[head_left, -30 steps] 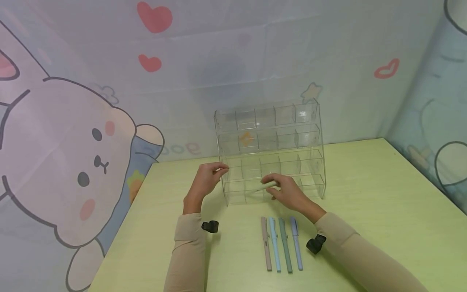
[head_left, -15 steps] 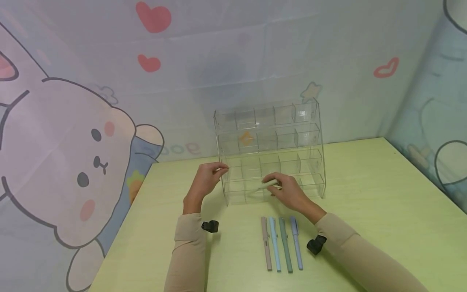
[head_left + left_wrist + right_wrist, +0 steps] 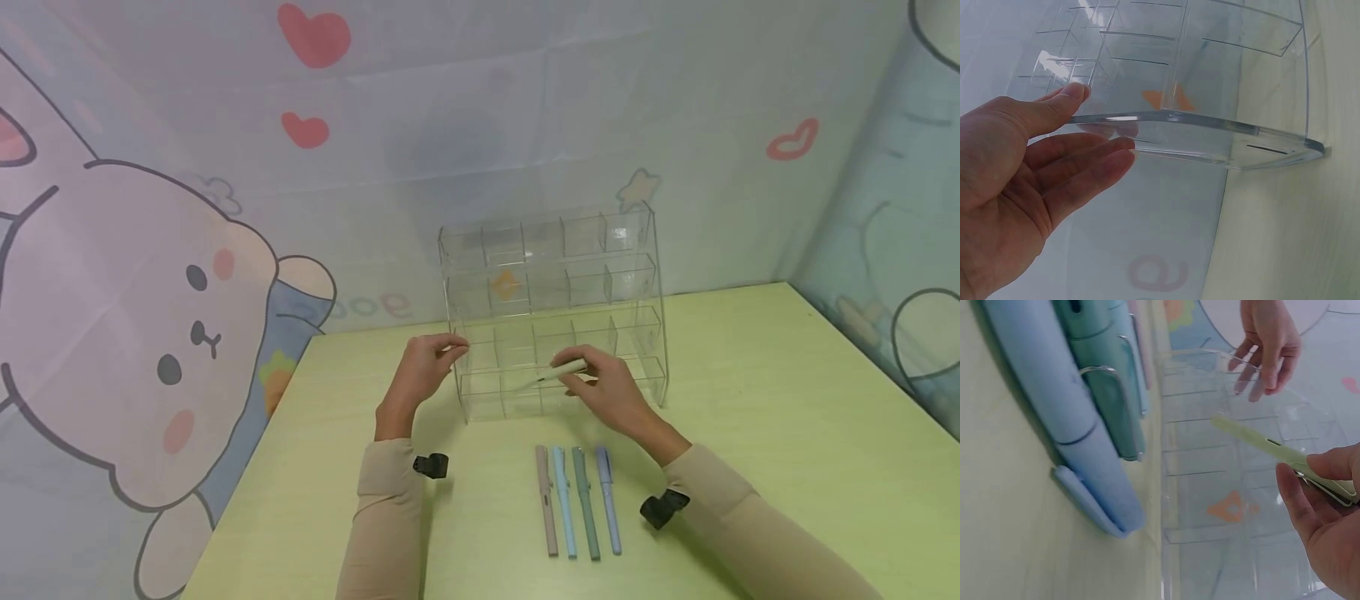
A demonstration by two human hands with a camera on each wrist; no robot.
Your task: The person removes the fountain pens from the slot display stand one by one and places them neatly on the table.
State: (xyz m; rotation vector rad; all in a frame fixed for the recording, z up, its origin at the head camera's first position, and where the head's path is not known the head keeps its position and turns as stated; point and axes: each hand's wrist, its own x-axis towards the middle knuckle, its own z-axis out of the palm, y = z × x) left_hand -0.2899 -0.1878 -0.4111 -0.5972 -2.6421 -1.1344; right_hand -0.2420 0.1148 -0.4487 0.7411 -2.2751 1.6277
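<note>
A clear acrylic pen rack [image 3: 555,333] with tiered rows of compartments stands on the table. My left hand [image 3: 423,371] pinches the edge of its left side panel; in the left wrist view the thumb lies on one side of the panel [image 3: 1166,117] and the fingers on the other. A pale green pen [image 3: 562,371] is held between the thumb and fingers of my right hand [image 3: 607,392], in front of the lower rows. In the right wrist view the pen [image 3: 1254,439] is pinched at its clip end, and its other end points toward the rack's left side.
In front of the rack lie a taupe pen [image 3: 547,500], a light blue pen [image 3: 566,500], a dark green pen [image 3: 587,504] and a lavender pen [image 3: 609,500], side by side. A printed cloth [image 3: 465,108] hangs behind the table [image 3: 750,417].
My right hand has moved to the right, drawing the pale green pen along with it. The left hand keeps its hold on the rack's side, and the lying pens stay put.
</note>
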